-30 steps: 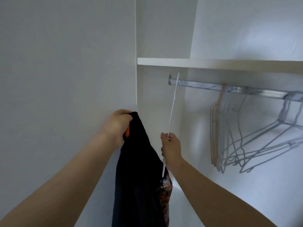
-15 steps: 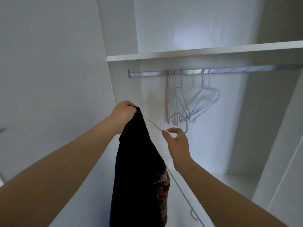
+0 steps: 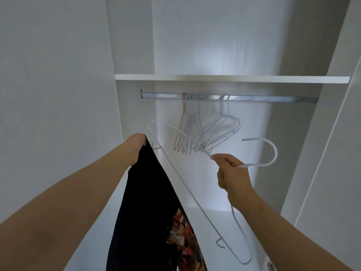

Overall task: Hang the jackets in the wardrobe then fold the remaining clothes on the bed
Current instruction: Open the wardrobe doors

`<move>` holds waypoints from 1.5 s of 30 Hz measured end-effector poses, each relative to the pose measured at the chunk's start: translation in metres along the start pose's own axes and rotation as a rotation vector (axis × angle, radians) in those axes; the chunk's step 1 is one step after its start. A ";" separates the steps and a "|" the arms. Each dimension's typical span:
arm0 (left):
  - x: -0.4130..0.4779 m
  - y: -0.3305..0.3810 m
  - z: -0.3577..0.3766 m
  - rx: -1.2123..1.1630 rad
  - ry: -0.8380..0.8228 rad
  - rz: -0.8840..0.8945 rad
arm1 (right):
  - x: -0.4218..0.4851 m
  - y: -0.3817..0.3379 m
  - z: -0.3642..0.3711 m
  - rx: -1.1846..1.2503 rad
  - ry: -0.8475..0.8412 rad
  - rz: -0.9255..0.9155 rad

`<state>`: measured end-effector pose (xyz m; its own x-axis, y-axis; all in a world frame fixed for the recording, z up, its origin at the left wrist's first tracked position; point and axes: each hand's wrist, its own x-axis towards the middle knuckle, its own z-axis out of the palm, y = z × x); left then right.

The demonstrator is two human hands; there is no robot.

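Observation:
My left hand (image 3: 136,147) grips the top of a black jacket (image 3: 146,208) that hangs straight down; a patterned red and brown lining shows at its lower edge. My right hand (image 3: 232,173) is shut on the neck of a white wire hanger (image 3: 183,184), which is held free in the air, tilted, with its hook (image 3: 269,151) pointing right. The hanger lies just right of the jacket and is not inside it. Both hands are raised in front of the open wardrobe, below the metal rail (image 3: 254,98).
Several empty wire hangers (image 3: 207,133) hang in a bunch on the rail's left half. A white shelf (image 3: 234,79) runs above the rail. White wardrobe walls stand at left (image 3: 58,94) and right (image 3: 322,153); the wardrobe floor (image 3: 214,227) is bare.
My right hand took the white hanger off the rail, brought it down and turned it sideways. The view swung right into the wardrobe. My left hand kept hold of the jacket.

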<state>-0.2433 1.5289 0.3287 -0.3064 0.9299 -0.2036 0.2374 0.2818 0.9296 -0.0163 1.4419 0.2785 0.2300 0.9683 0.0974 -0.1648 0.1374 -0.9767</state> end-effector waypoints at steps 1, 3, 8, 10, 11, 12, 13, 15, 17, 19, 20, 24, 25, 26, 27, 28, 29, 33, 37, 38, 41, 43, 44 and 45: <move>0.000 0.000 0.000 -0.011 0.003 -0.005 | 0.001 -0.003 -0.005 0.009 -0.019 -0.001; -0.001 0.001 -0.003 -0.047 -0.022 -0.010 | 0.003 -0.007 -0.013 0.008 -0.073 0.007; -0.005 0.008 -0.010 -0.067 -0.058 -0.043 | 0.004 -0.013 -0.021 -0.194 -0.133 0.009; -0.004 0.013 -0.008 0.047 -0.032 0.047 | 0.005 -0.016 -0.022 -0.207 -0.146 0.017; -0.003 0.015 -0.005 0.150 -0.003 0.135 | 0.004 -0.019 -0.023 -0.218 -0.158 0.022; -0.002 0.015 -0.003 0.260 0.042 0.245 | 0.005 -0.021 -0.023 -0.239 -0.171 0.026; -0.003 0.015 -0.001 0.371 0.097 0.365 | 0.005 -0.023 -0.023 -0.264 -0.181 0.027; -0.007 0.014 0.003 0.588 0.166 0.575 | 0.004 -0.026 -0.023 -0.297 -0.180 0.013; -0.013 0.014 0.008 0.734 0.139 0.744 | 0.004 -0.028 -0.019 -0.305 -0.176 -0.002; -0.024 0.017 0.018 0.801 0.047 0.842 | 0.002 -0.027 -0.011 -0.291 -0.183 -0.004; -0.031 0.019 0.024 0.828 0.010 0.870 | 0.001 -0.027 -0.007 -0.279 -0.188 -0.003; -0.053 0.022 0.042 0.783 -0.002 0.921 | -0.002 -0.024 0.008 -0.257 -0.165 -0.033; -0.056 0.022 0.045 0.742 0.007 0.907 | -0.003 -0.024 0.012 -0.258 -0.155 -0.047; -0.056 0.022 0.046 0.692 0.025 0.884 | -0.004 -0.025 0.016 -0.261 -0.148 -0.061; -0.057 0.022 0.045 0.645 0.052 0.852 | -0.004 -0.026 0.019 -0.263 -0.139 -0.074; -0.055 0.022 0.042 0.610 0.094 0.821 | -0.003 -0.028 0.021 -0.261 -0.123 -0.084; -0.054 0.022 0.036 0.601 0.141 0.786 | -0.003 -0.030 0.020 -0.259 -0.099 -0.091; -0.049 0.018 0.012 0.663 0.230 0.717 | -0.001 -0.042 0.011 -0.340 -0.078 -0.156; -0.068 0.017 0.030 0.608 0.063 0.765 | -0.003 -0.037 0.027 -0.418 -0.063 -0.221; -0.075 0.018 0.039 0.560 0.034 0.771 | -0.004 -0.033 0.033 -0.423 -0.057 -0.228; -0.095 0.021 0.061 0.285 -0.021 0.675 | -0.010 -0.025 0.046 -0.440 -0.023 -0.245; -0.102 0.023 0.066 0.110 -0.110 0.602 | -0.008 -0.027 0.044 -0.409 0.030 -0.249; -0.105 0.023 0.064 0.072 -0.181 0.610 | -0.006 -0.030 0.041 -0.388 0.058 -0.247; -0.109 0.023 0.059 0.070 -0.267 0.647 | -0.003 -0.034 0.036 -0.360 0.084 -0.240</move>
<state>-0.1496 1.4476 0.3537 0.1512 0.9398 0.3064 0.3572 -0.3409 0.8696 -0.0461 1.4423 0.3183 0.3009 0.8952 0.3287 0.2445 0.2607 -0.9339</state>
